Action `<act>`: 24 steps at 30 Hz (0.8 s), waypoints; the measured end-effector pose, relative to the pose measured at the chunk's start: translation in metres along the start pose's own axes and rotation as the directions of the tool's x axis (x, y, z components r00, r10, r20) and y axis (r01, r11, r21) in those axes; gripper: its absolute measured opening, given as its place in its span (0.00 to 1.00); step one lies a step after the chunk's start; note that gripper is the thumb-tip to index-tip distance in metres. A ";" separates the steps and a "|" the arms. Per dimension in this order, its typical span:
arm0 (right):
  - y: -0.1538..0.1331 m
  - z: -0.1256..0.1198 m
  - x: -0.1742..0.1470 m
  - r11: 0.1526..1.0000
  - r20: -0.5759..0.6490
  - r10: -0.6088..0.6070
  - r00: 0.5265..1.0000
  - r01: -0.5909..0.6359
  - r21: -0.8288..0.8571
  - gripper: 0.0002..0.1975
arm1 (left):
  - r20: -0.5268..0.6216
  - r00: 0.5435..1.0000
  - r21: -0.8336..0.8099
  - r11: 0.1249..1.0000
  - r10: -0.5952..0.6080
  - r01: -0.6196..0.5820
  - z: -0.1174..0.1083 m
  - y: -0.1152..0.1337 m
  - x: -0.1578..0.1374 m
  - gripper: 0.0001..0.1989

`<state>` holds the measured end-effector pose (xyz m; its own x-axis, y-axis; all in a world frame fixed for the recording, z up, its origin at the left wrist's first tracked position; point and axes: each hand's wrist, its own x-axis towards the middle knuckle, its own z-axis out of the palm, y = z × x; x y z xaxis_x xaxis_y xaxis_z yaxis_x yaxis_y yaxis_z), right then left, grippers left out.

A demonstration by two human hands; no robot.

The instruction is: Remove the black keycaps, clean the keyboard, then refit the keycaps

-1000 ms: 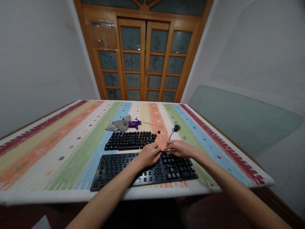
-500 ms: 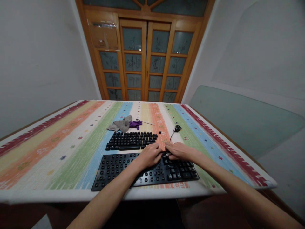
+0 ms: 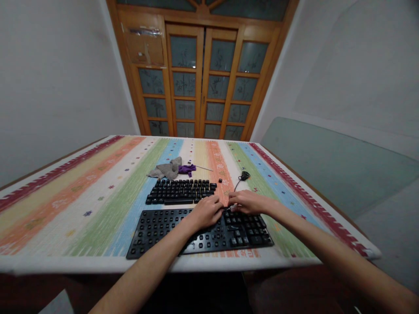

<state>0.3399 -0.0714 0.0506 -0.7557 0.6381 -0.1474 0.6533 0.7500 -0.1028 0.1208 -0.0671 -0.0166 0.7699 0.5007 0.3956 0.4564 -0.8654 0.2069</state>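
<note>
A black keyboard [image 3: 153,233] lies near the table's front edge, its left and middle part stripped to bare switches, with keycaps still on the right side. My left hand [image 3: 207,212] rests on its upper middle, fingers curled at the back edge. Just to the right, my right hand [image 3: 247,202] bends over the top of the keyboard, fingers pinched together. Something small and shiny shows under those fingertips, too small to name. Behind the keyboard, removed black keycaps [image 3: 183,190] stand in rows, and a single keycap [image 3: 220,180] sits apart.
A grey cloth [image 3: 168,169] and a purple cloth [image 3: 187,169] lie behind the keycaps, a thin dark rod [image 3: 204,168] beside them. The coiled cable [image 3: 244,175] lies behind my right hand. A striped tablecloth [image 3: 108,196] covers the table; wooden doors [image 3: 203,83] stand beyond.
My right hand has shifted slightly up and right, its fingers lifting a little off the keys. The left hand stays in place on the keyboard.
</note>
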 end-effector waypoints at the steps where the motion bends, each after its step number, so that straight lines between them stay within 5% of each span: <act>1: 0.001 0.000 0.001 1.000 -0.003 -0.010 1.000 0.010 0.019 0.09 | 0.000 1.000 -0.002 1.000 0.002 -0.002 0.000 0.000 0.000 0.08; 6: 0.000 -0.001 0.007 0.998 0.028 -0.029 0.999 0.031 -0.047 0.07 | 0.004 1.000 -0.013 1.000 -0.004 0.005 -0.001 0.000 -0.001 0.08; 14: -0.015 0.008 0.009 0.949 0.099 0.107 0.989 -0.072 -0.307 0.12 | 0.017 1.000 0.044 0.999 -0.018 0.017 -0.002 0.002 0.000 0.07; 24: -0.007 0.011 -0.003 0.980 0.008 0.041 0.999 -0.039 -0.195 0.10 | -0.004 0.998 -0.097 0.993 -0.067 0.066 -0.005 0.006 0.003 0.08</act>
<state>0.3383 -0.0803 0.0414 -0.7279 0.6669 -0.1597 0.6608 0.7443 0.0965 0.1236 -0.0709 -0.0102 0.7358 0.5573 0.3847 0.4608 -0.8283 0.3186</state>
